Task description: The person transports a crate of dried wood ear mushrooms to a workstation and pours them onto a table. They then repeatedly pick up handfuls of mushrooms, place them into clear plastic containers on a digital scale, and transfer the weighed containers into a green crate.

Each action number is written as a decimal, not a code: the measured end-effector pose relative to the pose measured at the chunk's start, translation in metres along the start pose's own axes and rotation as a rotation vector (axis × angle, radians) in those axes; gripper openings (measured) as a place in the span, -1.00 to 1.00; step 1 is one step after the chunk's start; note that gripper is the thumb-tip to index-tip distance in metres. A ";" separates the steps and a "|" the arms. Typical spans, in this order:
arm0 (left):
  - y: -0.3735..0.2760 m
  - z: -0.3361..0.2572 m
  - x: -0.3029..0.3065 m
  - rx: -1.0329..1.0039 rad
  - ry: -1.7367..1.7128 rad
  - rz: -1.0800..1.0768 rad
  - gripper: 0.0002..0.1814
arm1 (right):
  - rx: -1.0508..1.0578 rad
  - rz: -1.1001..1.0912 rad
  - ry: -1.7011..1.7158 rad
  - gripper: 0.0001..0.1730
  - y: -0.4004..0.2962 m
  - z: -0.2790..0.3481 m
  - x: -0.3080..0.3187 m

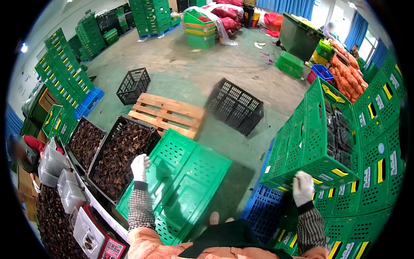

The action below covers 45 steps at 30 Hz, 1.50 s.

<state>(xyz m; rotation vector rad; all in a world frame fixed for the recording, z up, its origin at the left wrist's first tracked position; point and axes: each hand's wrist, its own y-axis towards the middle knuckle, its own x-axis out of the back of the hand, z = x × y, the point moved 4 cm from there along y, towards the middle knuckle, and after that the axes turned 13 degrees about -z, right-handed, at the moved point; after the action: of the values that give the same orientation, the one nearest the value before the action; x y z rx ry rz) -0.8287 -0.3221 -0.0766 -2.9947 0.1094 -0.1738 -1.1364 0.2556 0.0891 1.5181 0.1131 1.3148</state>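
Note:
My left hand (140, 167), in a white glove, hovers over the edge of a green plastic crate (190, 181); nothing shows in its loosely curled fingers. Left of it stands a black crate (120, 119) filled with dark brown, wood-ear-like fungus (121, 153). My right hand (303, 188), also white-gloved, is at the near end of an upper green crate (310, 129) with yellow handles. Its fingers are partly hidden, so I cannot tell whether they grip the crate. Inside that crate sit clear plastic boxes (343, 129) with dark contents.
A wooden pallet (168, 111) and two black crates (237, 105) (133, 85) lie ahead. A blue pallet (263, 200) and stacked green crates (372, 162) are at right. On the left table are a scale (97, 236), plastic containers (69, 191) and loose fungus (55, 217); a person (27, 155) stands behind.

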 end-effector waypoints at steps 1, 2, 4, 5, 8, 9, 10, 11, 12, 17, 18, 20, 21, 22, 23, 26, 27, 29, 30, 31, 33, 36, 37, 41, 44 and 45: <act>-0.001 -0.007 -0.001 0.009 -0.007 -0.028 -0.77 | -0.089 -0.071 -0.066 -0.82 -0.002 -0.011 0.023; 0.002 -0.010 -0.003 -0.001 -0.002 -0.029 -0.77 | -0.139 -0.160 -0.105 -0.82 -0.008 -0.032 0.040; -0.006 -0.023 -0.024 -0.013 -0.017 -0.008 -0.75 | -0.304 -0.325 -0.172 -0.83 -0.019 -0.072 0.078; -0.011 -0.031 -0.038 -0.028 -0.012 0.011 -0.75 | -0.414 -0.406 -0.196 -0.83 -0.022 -0.088 0.095; -0.047 -0.059 -0.120 -0.080 -0.012 0.131 -0.75 | -0.682 -0.618 -0.241 -0.81 -0.058 -0.183 0.137; -0.058 -0.064 -0.149 -0.089 -0.029 0.178 -0.76 | -0.750 -0.685 -0.200 -0.80 -0.072 -0.219 0.144; -0.071 -0.076 -0.180 -0.087 -0.031 0.236 -0.76 | -0.980 -0.721 -0.015 -0.77 -0.077 -0.239 0.141; -0.085 -0.085 -0.209 -0.087 -0.028 0.284 -0.76 | -1.198 -0.753 0.198 -0.74 -0.077 -0.254 0.134; -0.094 -0.088 -0.245 -0.098 -0.107 0.417 -0.77 | -1.321 -0.809 0.386 -0.68 -0.079 -0.265 0.127; -0.199 -0.147 -0.448 -0.280 -0.073 0.784 -0.74 | -1.608 -0.744 0.720 -0.44 -0.054 -0.254 0.100; -0.221 -0.158 -0.487 -0.345 -0.053 0.855 -0.76 | -1.628 -0.764 0.736 -0.44 -0.055 -0.260 0.099; -0.289 -0.190 -0.550 -0.393 -0.061 0.980 -0.79 | -1.677 -0.793 0.744 -0.44 -0.062 -0.264 0.101; -0.296 -0.193 -0.586 -0.474 -0.077 1.024 -0.78 | -1.680 -0.789 0.778 -0.45 -0.053 -0.267 0.094; -0.326 -0.209 -0.611 -0.674 -0.047 1.038 -0.78 | -1.716 -0.802 0.681 -0.44 -0.048 -0.265 0.097; -0.355 -0.220 -0.641 -0.799 -0.055 1.076 -0.78 | -1.722 -0.802 0.644 -0.44 -0.054 -0.274 0.098; -0.421 -0.250 -0.714 -1.134 -0.048 1.079 -0.74 | -1.853 -0.732 0.576 -0.50 -0.050 -0.280 0.090; -0.434 -0.251 -0.745 -1.189 -0.018 1.024 -0.76 | -1.877 -0.699 0.617 -0.53 -0.042 -0.277 0.088; -0.476 -0.264 -0.803 -1.373 0.020 1.000 -0.79 | -1.834 -0.723 0.630 -0.58 -0.040 -0.279 0.089; -0.498 -0.266 -0.835 -1.453 0.001 0.978 -0.82 | -1.796 -0.784 0.558 -0.57 -0.037 -0.279 0.092; -0.516 -0.268 -0.867 -1.532 -0.016 0.945 -0.84 | -1.746 -0.864 0.527 -0.64 -0.043 -0.285 0.091; -0.536 -0.272 -0.921 -1.752 -0.216 0.737 -0.87 | -1.836 -0.914 0.498 -0.68 -0.033 -0.280 0.090; -0.567 -0.260 -0.998 -1.734 0.184 0.878 -0.62 | -1.767 -1.062 0.407 -0.70 -0.020 -0.266 0.079; -0.574 -0.252 -1.018 -1.667 0.275 1.010 -0.61 | -1.708 -1.114 0.404 -0.69 -0.016 -0.262 0.075; -0.585 -0.238 -1.079 -1.467 0.486 1.361 -0.56 | -2.006 -1.217 0.596 -0.38 -0.013 -0.250 0.060; -0.570 -0.214 -1.106 -1.458 0.477 1.304 -0.67 | -1.962 -1.332 0.665 -0.41 -0.009 -0.253 0.051; -0.572 -0.208 -1.103 -1.430 0.465 1.326 -0.66 | -1.924 -1.369 0.653 -0.42 -0.007 -0.250 0.052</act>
<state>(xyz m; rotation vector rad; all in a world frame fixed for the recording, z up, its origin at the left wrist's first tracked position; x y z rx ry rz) -1.9095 0.3033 0.0886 -2.7627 3.1503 -0.8336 -1.3013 0.4496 0.0722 -0.7021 0.1591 0.2063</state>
